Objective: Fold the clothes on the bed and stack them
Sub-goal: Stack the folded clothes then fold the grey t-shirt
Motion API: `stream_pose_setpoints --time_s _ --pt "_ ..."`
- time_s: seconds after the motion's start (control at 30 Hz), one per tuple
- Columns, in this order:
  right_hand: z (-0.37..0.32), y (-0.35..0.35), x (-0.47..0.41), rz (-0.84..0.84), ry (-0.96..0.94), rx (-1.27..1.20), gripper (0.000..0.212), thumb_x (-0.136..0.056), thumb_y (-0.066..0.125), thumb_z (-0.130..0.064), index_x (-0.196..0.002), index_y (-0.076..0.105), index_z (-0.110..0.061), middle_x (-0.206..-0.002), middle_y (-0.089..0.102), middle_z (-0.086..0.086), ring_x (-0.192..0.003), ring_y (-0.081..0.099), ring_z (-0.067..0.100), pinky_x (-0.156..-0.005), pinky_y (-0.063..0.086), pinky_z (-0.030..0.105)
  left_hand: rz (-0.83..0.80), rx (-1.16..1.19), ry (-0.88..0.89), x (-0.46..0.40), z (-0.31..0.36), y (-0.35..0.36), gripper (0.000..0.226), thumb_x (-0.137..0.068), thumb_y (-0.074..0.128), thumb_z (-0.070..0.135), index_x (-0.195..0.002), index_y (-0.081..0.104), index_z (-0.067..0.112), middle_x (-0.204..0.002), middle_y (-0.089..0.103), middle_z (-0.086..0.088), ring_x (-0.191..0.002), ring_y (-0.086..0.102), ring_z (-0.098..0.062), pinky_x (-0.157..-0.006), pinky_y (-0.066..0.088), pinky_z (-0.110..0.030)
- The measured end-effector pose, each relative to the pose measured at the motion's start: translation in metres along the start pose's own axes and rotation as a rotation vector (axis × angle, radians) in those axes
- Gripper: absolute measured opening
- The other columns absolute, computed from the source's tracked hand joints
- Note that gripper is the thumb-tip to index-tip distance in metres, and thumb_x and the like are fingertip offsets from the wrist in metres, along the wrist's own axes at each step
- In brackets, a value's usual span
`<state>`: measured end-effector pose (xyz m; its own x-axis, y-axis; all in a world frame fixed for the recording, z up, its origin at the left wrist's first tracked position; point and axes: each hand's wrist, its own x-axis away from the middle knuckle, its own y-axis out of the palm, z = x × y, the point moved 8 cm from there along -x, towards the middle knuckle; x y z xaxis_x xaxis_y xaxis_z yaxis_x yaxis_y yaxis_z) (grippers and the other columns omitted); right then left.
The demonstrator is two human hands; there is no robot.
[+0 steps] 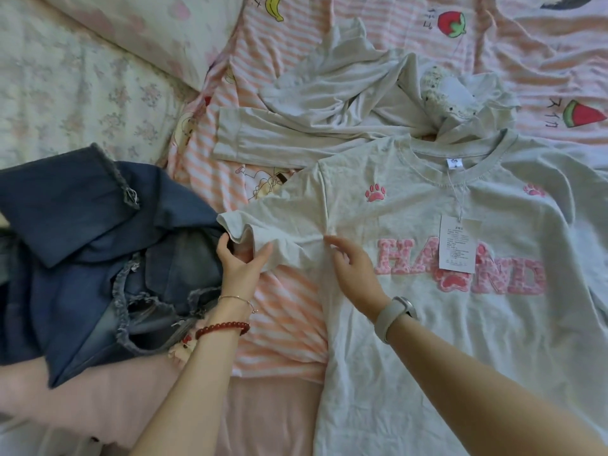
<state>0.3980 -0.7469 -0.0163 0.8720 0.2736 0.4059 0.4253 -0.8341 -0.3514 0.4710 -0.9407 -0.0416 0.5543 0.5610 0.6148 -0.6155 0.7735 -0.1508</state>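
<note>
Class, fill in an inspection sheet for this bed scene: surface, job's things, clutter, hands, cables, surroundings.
Surface: bed with pink striped fruit-print sheet.
Job's things: grey T-shirt laid flat, hang tag attached; denim garment and beige garment unfolded.
Clutter: fluffy item on the beige garment.
Hands: left hand grips the T-shirt's sleeve; right hand rests open on the shirt.
Cables: nothing seen.
Surroundings: floral pillow.

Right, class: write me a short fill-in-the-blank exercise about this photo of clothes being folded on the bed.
1. The left hand grips the T-shirt's ____.
2. The watch is on the ____ wrist.
3. The paper tag hangs from the T-shirt's ____.
4. The denim clothes lie on the person's ____ side.

Missing words: sleeve; right; collar; left
</note>
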Motion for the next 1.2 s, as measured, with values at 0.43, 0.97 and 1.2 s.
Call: stream_pose_setpoints --time_s 0.43,0.97,1.2 --pt "0.049 -0.053 0.0 0.017 0.487 -0.644 0.025 -0.094 0.048 -0.035 -0.084 0.054 -0.014 -0.082 0.06 0.002 -0.064 0.05 0.011 -0.064 0.043 0.025 -0.016 -0.45 0.584 0.037 0.077 0.059 0.018 -0.089 0.056 0.012 -0.106 0.062 0.01 -0.105 0.061 -0.008 -0.085 0.056 -0.007 -0.083 0.047 -0.02" --pt "0.005 -0.1 0.044 0.411 -0.145 -0.068 0.035 -0.092 0.047 -0.009 -0.065 0.031 -0.023 -0.057 0.027 -0.011 -0.051 0.03 0.004 -0.051 0.026 0.016 -0.232 -0.886 1.244 0.02 0.155 0.167 0.033 -0.078 0.052 0.034 -0.089 0.067 0.007 -0.095 0.065 -0.011 -0.101 0.049 -0.027 -0.085 0.039 -0.037" --pt "0.075 -0.118 0.048 0.373 0.125 0.134 0.05 -0.09 0.048 -0.004 -0.138 0.035 -0.009 -0.126 0.047 0.009 -0.113 0.048 0.022 -0.096 0.044 0.036 -0.043 -1.278 1.179 0.038 0.09 0.212 0.057 -0.083 0.037 0.034 -0.138 0.031 0.019 -0.142 0.039 -0.019 -0.131 0.025 -0.034 -0.104 0.024 -0.062"
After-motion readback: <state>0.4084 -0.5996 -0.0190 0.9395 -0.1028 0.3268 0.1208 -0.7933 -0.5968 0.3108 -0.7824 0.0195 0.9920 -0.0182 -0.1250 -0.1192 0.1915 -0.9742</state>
